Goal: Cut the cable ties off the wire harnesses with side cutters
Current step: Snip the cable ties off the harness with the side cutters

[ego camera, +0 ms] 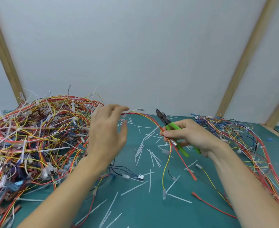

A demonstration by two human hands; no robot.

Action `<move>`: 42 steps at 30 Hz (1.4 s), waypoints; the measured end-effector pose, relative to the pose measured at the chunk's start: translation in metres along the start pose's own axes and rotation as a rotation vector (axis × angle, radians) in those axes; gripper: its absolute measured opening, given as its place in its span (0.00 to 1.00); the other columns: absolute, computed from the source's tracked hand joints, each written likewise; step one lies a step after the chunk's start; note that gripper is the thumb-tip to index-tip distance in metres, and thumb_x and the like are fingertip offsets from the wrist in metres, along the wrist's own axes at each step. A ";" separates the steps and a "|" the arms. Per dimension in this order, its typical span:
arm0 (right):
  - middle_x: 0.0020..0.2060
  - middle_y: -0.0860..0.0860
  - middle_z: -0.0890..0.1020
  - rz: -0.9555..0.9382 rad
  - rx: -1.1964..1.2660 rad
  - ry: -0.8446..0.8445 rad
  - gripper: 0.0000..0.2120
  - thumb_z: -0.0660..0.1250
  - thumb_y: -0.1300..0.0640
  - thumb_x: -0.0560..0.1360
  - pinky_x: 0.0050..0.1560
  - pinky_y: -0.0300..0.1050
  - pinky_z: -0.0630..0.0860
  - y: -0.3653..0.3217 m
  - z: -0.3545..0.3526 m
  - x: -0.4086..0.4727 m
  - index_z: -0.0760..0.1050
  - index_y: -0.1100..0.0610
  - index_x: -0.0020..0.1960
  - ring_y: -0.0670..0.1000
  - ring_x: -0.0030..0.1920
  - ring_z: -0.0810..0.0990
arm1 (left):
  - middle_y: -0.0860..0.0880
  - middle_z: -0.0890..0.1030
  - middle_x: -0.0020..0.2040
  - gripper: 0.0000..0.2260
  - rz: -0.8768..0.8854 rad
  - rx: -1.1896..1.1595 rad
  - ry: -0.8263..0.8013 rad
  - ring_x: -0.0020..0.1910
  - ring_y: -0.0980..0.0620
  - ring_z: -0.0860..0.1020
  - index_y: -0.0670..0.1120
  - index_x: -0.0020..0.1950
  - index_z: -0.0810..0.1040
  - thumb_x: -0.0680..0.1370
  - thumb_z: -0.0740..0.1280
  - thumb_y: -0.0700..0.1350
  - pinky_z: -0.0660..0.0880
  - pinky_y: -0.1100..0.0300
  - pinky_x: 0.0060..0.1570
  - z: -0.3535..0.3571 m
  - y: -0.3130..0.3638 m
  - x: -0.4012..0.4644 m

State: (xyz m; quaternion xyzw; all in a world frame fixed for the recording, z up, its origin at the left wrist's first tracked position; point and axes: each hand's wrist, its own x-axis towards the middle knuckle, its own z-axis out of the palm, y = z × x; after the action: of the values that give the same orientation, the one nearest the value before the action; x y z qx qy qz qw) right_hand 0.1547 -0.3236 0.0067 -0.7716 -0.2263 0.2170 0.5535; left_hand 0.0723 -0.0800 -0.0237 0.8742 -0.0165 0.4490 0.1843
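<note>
White panelling framed by slanted wooden battens (3,51) is seen behind a teal-green counter (135,209). On the counter's left side, a large tangled heap of wire harnesses (35,137) in red, yellow, black and white is piled, with many white cable ties still bound among the strands. A second, smaller heap of harnesses (244,140) is spread along the right side, partly hidden by the right forearm. Between the two heaps, numerous cut cable-tie strips (153,157) are scattered over the bare surface.

One wire harness (152,120) is stretched between the hands, arching from the left heap towards the right. The left hand (107,134) is raised above the edge of the left heap, fingers spread and relaxed, nothing gripped; its fingertips appear motion-blurred near the harness. The right hand (189,135) is closed around the green handles of the side cutters (170,124), and the harness is pinched under its thumb. The cutter jaws point up and away and appear shut.
</note>
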 end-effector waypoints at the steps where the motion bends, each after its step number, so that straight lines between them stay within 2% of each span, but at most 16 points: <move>1: 0.42 0.54 0.86 0.015 0.044 -0.014 0.03 0.75 0.58 0.75 0.38 0.45 0.82 0.000 0.002 0.001 0.88 0.54 0.46 0.49 0.39 0.81 | 0.50 0.80 0.57 0.14 0.142 0.006 -0.016 0.59 0.47 0.76 0.48 0.61 0.81 0.76 0.72 0.41 0.66 0.44 0.71 0.001 0.004 0.000; 3: 0.40 0.54 0.85 0.038 0.145 -0.082 0.04 0.77 0.57 0.71 0.36 0.44 0.82 0.000 0.006 0.001 0.88 0.55 0.46 0.49 0.39 0.82 | 0.52 0.80 0.61 0.15 0.330 -0.019 -0.105 0.62 0.51 0.77 0.49 0.63 0.80 0.77 0.72 0.42 0.61 0.45 0.76 0.004 0.015 -0.002; 5: 0.38 0.53 0.83 0.046 0.196 -0.166 0.06 0.78 0.58 0.70 0.34 0.42 0.80 0.001 0.008 0.003 0.87 0.56 0.48 0.49 0.36 0.81 | 0.53 0.80 0.62 0.14 0.383 -0.032 -0.150 0.63 0.52 0.77 0.49 0.64 0.80 0.79 0.70 0.47 0.58 0.47 0.77 0.008 0.019 -0.005; 10: 0.36 0.49 0.81 0.067 0.393 -0.392 0.08 0.68 0.57 0.76 0.33 0.43 0.79 0.011 0.022 0.006 0.87 0.55 0.48 0.47 0.33 0.77 | 0.53 0.80 0.45 0.09 0.334 -0.165 -0.196 0.46 0.51 0.78 0.46 0.51 0.82 0.82 0.65 0.49 0.63 0.47 0.75 0.006 0.014 -0.002; 12: 0.38 0.50 0.83 0.082 0.416 -0.399 0.08 0.69 0.57 0.77 0.35 0.44 0.80 0.011 0.025 0.006 0.87 0.56 0.49 0.47 0.34 0.78 | 0.54 0.75 0.40 0.09 0.221 -0.336 -0.280 0.42 0.51 0.74 0.45 0.47 0.81 0.82 0.66 0.48 0.70 0.51 0.64 0.006 0.012 -0.004; 14: 0.47 0.53 0.88 0.094 0.203 -0.260 0.08 0.74 0.54 0.76 0.41 0.47 0.81 0.006 0.018 0.007 0.87 0.56 0.52 0.49 0.37 0.80 | 0.56 0.72 0.37 0.10 0.125 -0.452 -0.356 0.40 0.54 0.70 0.44 0.44 0.81 0.81 0.66 0.47 0.69 0.57 0.48 0.005 0.011 -0.005; 15: 0.49 0.54 0.88 0.103 0.039 -0.118 0.11 0.75 0.50 0.76 0.45 0.48 0.81 0.003 0.012 0.007 0.87 0.56 0.53 0.49 0.39 0.81 | 0.57 0.71 0.36 0.10 0.092 -0.486 -0.385 0.40 0.56 0.69 0.45 0.43 0.81 0.81 0.66 0.47 0.67 0.56 0.46 0.005 0.010 -0.006; 18: 0.36 0.43 0.88 0.024 -0.317 0.358 0.14 0.71 0.47 0.79 0.40 0.40 0.77 -0.008 -0.015 -0.001 0.87 0.57 0.52 0.42 0.32 0.80 | 0.57 0.73 0.35 0.10 0.038 -0.512 -0.437 0.38 0.57 0.69 0.47 0.40 0.81 0.81 0.68 0.46 0.68 0.52 0.50 0.006 0.005 -0.006; 20: 0.29 0.40 0.83 -0.113 -0.412 0.503 0.13 0.72 0.46 0.78 0.35 0.40 0.73 -0.019 -0.034 -0.014 0.87 0.55 0.47 0.39 0.26 0.77 | 0.55 0.76 0.35 0.10 0.018 -0.489 -0.447 0.38 0.56 0.70 0.49 0.40 0.82 0.81 0.69 0.48 0.69 0.52 0.51 0.009 0.003 -0.006; 22: 0.30 0.42 0.83 -0.182 -0.491 0.374 0.18 0.72 0.36 0.74 0.35 0.40 0.71 -0.031 -0.043 -0.030 0.87 0.51 0.44 0.40 0.29 0.76 | 0.54 0.77 0.35 0.08 -0.005 -0.472 -0.427 0.38 0.55 0.71 0.50 0.41 0.84 0.79 0.71 0.50 0.69 0.54 0.46 0.013 0.001 -0.008; 24: 0.33 0.45 0.83 -0.106 -0.637 0.139 0.23 0.70 0.26 0.69 0.37 0.44 0.70 -0.040 -0.039 -0.038 0.87 0.44 0.48 0.42 0.32 0.75 | 0.56 0.77 0.34 0.08 -0.008 -0.450 -0.398 0.39 0.56 0.71 0.50 0.41 0.85 0.78 0.72 0.52 0.67 0.61 0.42 0.017 0.000 -0.009; 26: 0.34 0.41 0.83 -0.044 -0.787 0.020 0.18 0.72 0.27 0.67 0.37 0.40 0.69 -0.038 -0.028 -0.037 0.85 0.36 0.49 0.40 0.33 0.74 | 0.59 0.77 0.34 0.10 -0.004 -0.444 -0.362 0.39 0.58 0.72 0.50 0.41 0.85 0.76 0.71 0.55 0.64 0.68 0.39 0.020 -0.001 -0.011; 28: 0.36 0.37 0.83 -0.058 -0.855 0.070 0.11 0.75 0.33 0.69 0.36 0.35 0.71 -0.035 -0.016 -0.031 0.84 0.34 0.48 0.40 0.35 0.77 | 0.61 0.78 0.35 0.12 -0.006 -0.460 -0.329 0.38 0.59 0.72 0.50 0.40 0.85 0.75 0.70 0.57 0.63 0.69 0.38 0.021 -0.001 -0.013; 31: 0.40 0.37 0.84 -0.117 -0.882 0.128 0.12 0.77 0.38 0.69 0.39 0.33 0.73 -0.032 -0.007 -0.028 0.84 0.35 0.52 0.41 0.42 0.80 | 0.60 0.76 0.32 0.11 -0.004 -0.470 -0.273 0.37 0.57 0.72 0.52 0.40 0.85 0.73 0.71 0.58 0.65 0.66 0.38 0.021 -0.001 -0.012; 35: 0.45 0.43 0.86 -0.155 -0.838 0.117 0.12 0.78 0.39 0.69 0.52 0.48 0.79 -0.031 -0.002 -0.025 0.83 0.34 0.52 0.49 0.48 0.82 | 0.59 0.76 0.32 0.09 -0.007 -0.457 -0.256 0.37 0.55 0.72 0.54 0.41 0.86 0.73 0.71 0.58 0.68 0.60 0.38 0.022 -0.001 -0.012; 42: 0.47 0.46 0.86 -0.181 -0.847 0.117 0.11 0.77 0.40 0.69 0.55 0.54 0.80 -0.030 0.004 -0.020 0.83 0.35 0.51 0.52 0.51 0.82 | 0.58 0.76 0.33 0.08 -0.002 -0.437 -0.256 0.38 0.53 0.71 0.55 0.42 0.86 0.73 0.71 0.58 0.65 0.63 0.39 0.023 0.000 -0.011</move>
State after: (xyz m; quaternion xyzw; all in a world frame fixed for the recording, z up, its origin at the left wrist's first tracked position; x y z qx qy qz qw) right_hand 0.1332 -0.3242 0.0358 -0.9185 -0.3305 0.0116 0.2169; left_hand 0.0834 -0.0887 -0.0443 0.8634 -0.1356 0.3202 0.3657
